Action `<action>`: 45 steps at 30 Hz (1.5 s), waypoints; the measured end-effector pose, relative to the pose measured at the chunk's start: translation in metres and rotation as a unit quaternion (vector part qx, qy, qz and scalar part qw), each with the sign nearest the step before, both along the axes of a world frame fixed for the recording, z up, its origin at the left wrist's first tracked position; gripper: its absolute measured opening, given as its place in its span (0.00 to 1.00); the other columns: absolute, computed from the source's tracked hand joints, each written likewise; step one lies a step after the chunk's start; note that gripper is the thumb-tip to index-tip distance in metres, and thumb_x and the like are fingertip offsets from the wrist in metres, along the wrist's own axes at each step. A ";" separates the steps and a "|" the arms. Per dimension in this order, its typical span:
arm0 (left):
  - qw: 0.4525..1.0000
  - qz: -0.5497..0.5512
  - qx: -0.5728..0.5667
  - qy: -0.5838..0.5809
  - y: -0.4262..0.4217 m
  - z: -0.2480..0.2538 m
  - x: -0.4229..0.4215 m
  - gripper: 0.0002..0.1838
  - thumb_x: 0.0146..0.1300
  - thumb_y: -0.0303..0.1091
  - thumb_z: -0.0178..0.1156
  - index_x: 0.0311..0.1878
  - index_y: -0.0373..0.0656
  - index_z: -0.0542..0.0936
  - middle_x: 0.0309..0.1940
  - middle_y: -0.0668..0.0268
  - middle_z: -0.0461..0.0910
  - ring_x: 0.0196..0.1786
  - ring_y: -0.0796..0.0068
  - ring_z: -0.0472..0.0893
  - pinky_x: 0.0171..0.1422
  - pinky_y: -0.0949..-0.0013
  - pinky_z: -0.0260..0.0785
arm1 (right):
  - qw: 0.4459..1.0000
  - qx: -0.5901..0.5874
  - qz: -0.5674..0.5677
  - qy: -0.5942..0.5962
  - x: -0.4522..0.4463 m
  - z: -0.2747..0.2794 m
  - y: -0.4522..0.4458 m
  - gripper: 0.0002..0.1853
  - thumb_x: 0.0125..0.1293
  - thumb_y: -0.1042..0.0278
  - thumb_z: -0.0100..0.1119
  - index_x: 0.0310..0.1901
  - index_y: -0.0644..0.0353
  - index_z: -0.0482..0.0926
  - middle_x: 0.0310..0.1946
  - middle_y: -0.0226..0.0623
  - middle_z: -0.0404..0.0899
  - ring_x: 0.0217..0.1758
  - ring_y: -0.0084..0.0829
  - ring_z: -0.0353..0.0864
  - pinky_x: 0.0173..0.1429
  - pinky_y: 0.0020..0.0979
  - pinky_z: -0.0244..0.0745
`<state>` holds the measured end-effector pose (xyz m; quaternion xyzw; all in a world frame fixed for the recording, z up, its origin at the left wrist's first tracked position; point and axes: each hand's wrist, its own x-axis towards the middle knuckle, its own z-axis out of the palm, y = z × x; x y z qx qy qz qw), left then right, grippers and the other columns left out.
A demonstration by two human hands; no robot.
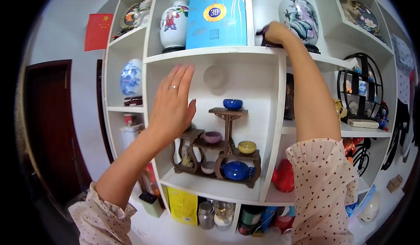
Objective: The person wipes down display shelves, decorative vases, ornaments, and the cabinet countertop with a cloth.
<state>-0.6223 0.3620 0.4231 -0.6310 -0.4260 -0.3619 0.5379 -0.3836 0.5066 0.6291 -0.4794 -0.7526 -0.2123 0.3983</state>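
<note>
Small dark object (262,31), partly hidden by the right hand (277,32), at the upper shelf (264,50) beside a painted vase (299,17).

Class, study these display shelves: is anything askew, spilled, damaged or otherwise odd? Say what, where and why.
No spill or breakage is visible. One oddity: a pale disc on the back panel above the stand, with nothing visible holding it up. I cannot tell whether it is an object or a mark.

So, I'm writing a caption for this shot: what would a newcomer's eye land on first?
Probably the bright blue box on the upper middle shelf, beside a white vase. Next, the dark wooden stand below, holding small colored bowls, and the right hand reaching up by the painted vase.
</note>
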 end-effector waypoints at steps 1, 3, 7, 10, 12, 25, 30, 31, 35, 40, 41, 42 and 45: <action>1.000 -0.013 0.002 0.002 0.012 0.012 -0.004 0.42 0.51 0.24 0.62 0.70 0.38 0.54 0.66 0.51 0.60 0.69 0.49 0.59 0.72 0.54 0.51 | 0.996 -0.023 -0.045 -0.070 -0.002 0.001 0.008 0.18 0.55 0.63 0.54 0.45 0.63 0.82 0.45 0.50 0.81 0.48 0.48 0.80 0.52 0.41 0.73; 0.998 -0.030 0.043 0.041 0.034 0.033 -0.004 0.42 0.52 0.25 0.62 0.70 0.38 0.53 0.67 0.53 0.59 0.70 0.51 0.58 0.73 0.52 0.49 | 0.992 -0.057 -0.044 -0.106 0.000 0.005 0.015 0.20 0.55 0.61 0.54 0.47 0.62 0.81 0.48 0.47 0.80 0.51 0.46 0.78 0.54 0.40 0.71; 0.994 -0.069 0.083 0.033 0.080 0.061 -0.003 0.39 0.52 0.28 0.62 0.68 0.40 0.57 0.64 0.54 0.62 0.68 0.51 0.61 0.72 0.52 0.51 | 0.977 -0.138 -0.058 -0.152 -0.009 0.006 0.012 0.24 0.55 0.56 0.55 0.51 0.60 0.80 0.55 0.42 0.77 0.57 0.42 0.74 0.60 0.40 0.66; 0.989 -0.100 0.108 0.023 0.097 0.064 -0.002 0.32 0.52 0.30 0.60 0.62 0.37 0.64 0.57 0.54 0.69 0.62 0.55 0.67 0.70 0.51 0.53 | 0.969 -0.175 -0.107 -0.135 -0.017 0.001 0.003 0.24 0.58 0.57 0.52 0.56 0.55 0.77 0.57 0.41 0.75 0.56 0.42 0.75 0.58 0.42 0.69; 0.982 -0.140 0.124 0.014 0.103 0.069 -0.003 0.30 0.51 0.30 0.60 0.60 0.38 0.66 0.54 0.55 0.70 0.58 0.53 0.67 0.67 0.51 0.56 | 0.952 -0.226 -0.147 -0.148 -0.023 0.004 -0.009 0.25 0.57 0.60 0.52 0.57 0.58 0.75 0.59 0.43 0.72 0.58 0.43 0.74 0.59 0.43 0.69; 0.962 -0.207 0.177 -0.019 0.121 0.067 0.003 0.29 0.47 0.28 0.60 0.56 0.39 0.68 0.51 0.55 0.69 0.57 0.56 0.67 0.68 0.48 0.53 | 0.974 -0.215 -0.074 -0.020 -0.018 -0.012 -0.032 0.31 0.61 0.52 0.50 0.64 0.56 0.67 0.66 0.41 0.64 0.65 0.42 0.67 0.65 0.41 0.62; 0.967 -0.192 0.168 -0.006 0.119 0.066 0.001 0.29 0.48 0.28 0.60 0.57 0.38 0.68 0.52 0.54 0.68 0.58 0.56 0.66 0.69 0.48 0.53 | 0.966 -0.195 -0.122 -0.114 -0.012 -0.001 0.001 0.28 0.57 0.55 0.54 0.60 0.54 0.72 0.62 0.41 0.69 0.62 0.46 0.70 0.62 0.44 0.66; 0.968 -0.190 0.165 -0.008 0.119 0.066 0.000 0.30 0.48 0.28 0.59 0.58 0.38 0.67 0.52 0.54 0.68 0.58 0.55 0.66 0.69 0.48 0.52 | 0.959 -0.210 -0.152 -0.113 -0.020 -0.002 -0.005 0.27 0.57 0.56 0.54 0.58 0.55 0.74 0.61 0.42 0.71 0.61 0.46 0.72 0.61 0.45 0.67; 0.970 -0.176 0.169 -0.013 0.118 0.066 0.003 0.31 0.47 0.28 0.60 0.58 0.38 0.67 0.53 0.54 0.68 0.59 0.53 0.65 0.71 0.48 0.51 | 0.974 -0.131 -0.087 -0.163 -0.004 0.019 0.063 0.20 0.54 0.64 0.55 0.49 0.59 0.81 0.50 0.46 0.79 0.53 0.47 0.78 0.55 0.46 0.71; 0.978 -0.142 0.155 -0.008 0.118 0.066 0.001 0.33 0.47 0.29 0.61 0.60 0.39 0.66 0.55 0.53 0.67 0.60 0.51 0.64 0.71 0.48 0.51 | 0.977 0.147 -0.008 0.155 -0.017 0.010 0.038 0.15 0.59 0.61 0.57 0.39 0.66 0.82 0.43 0.55 0.79 0.49 0.54 0.78 0.53 0.42 0.73; 0.980 -0.130 0.152 -0.009 0.118 0.066 0.000 0.33 0.47 0.29 0.61 0.60 0.39 0.66 0.56 0.53 0.67 0.60 0.51 0.64 0.71 0.48 0.51 | 0.963 0.197 0.004 0.185 -0.017 0.011 0.030 0.14 0.59 0.62 0.57 0.39 0.66 0.81 0.42 0.55 0.80 0.48 0.54 0.79 0.53 0.43 0.74; 0.981 -0.119 0.151 -0.010 0.118 0.066 0.001 0.34 0.47 0.29 0.62 0.61 0.40 0.65 0.56 0.53 0.67 0.60 0.50 0.64 0.71 0.49 0.51 | 0.948 0.210 0.029 0.238 -0.016 0.011 0.023 0.13 0.59 0.64 0.58 0.39 0.66 0.81 0.41 0.56 0.80 0.48 0.54 0.79 0.53 0.43 0.74; 0.984 -0.106 0.146 -0.005 0.118 0.067 0.000 0.34 0.47 0.29 0.62 0.61 0.40 0.65 0.56 0.53 0.67 0.61 0.50 0.64 0.71 0.51 0.51 | 0.898 0.237 0.129 0.348 -0.013 0.002 0.005 0.13 0.58 0.70 0.58 0.42 0.68 0.77 0.41 0.59 0.79 0.49 0.55 0.78 0.54 0.45 0.73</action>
